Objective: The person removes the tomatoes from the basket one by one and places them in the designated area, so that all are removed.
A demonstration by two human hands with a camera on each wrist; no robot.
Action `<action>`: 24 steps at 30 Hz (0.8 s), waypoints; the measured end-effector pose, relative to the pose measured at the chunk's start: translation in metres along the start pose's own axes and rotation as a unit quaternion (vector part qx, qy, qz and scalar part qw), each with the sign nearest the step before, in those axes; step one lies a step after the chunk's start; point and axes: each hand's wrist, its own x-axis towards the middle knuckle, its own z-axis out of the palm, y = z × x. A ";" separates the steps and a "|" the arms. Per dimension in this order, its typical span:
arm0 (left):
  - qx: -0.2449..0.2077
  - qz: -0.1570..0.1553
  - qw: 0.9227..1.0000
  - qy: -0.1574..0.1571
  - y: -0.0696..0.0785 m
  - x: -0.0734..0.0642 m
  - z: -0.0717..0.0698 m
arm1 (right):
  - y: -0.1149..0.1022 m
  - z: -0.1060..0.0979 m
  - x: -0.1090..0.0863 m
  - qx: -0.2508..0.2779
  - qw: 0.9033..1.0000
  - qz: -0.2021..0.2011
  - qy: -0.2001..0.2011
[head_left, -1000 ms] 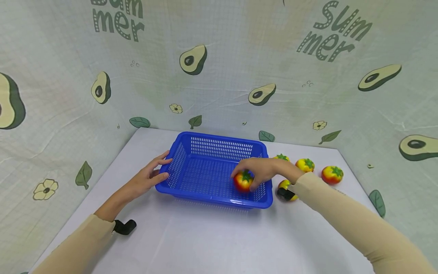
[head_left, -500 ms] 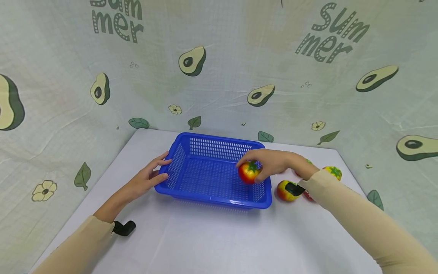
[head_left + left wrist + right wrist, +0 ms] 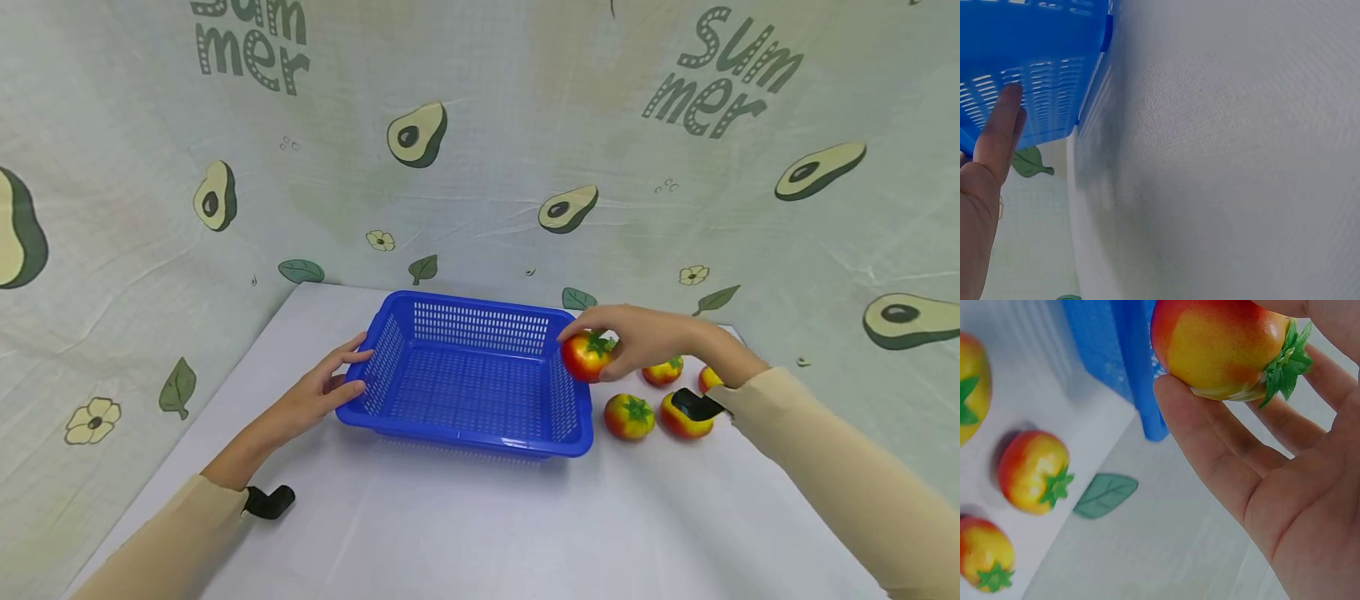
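A red-and-yellow tomato with green leaves on top is pinched between the thumb and fingers of my right hand. It is held above the right rim of the blue plastic basket, and the right wrist view shows the fingertips under its skin. My left hand rests at the basket's left end, thumb and fingertips at the rim. In the left wrist view, straight fingers touch the slotted outer wall. No fruit shows inside the basket.
Several similar tomatoes lie on the white table right of the basket, the nearest tomato close to its wall. Part of this group is hidden by my right forearm. A printed cloth backdrop rises behind the table.
My right hand has lifted the tomato out of the basket and carried it up and right, over the right rim. The left hand stays at the basket's left end.
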 end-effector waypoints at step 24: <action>-0.014 -0.001 1.000 -0.004 -0.001 0.000 0.000 | 0.067 -0.003 -0.115 -0.010 0.990 0.104 0.092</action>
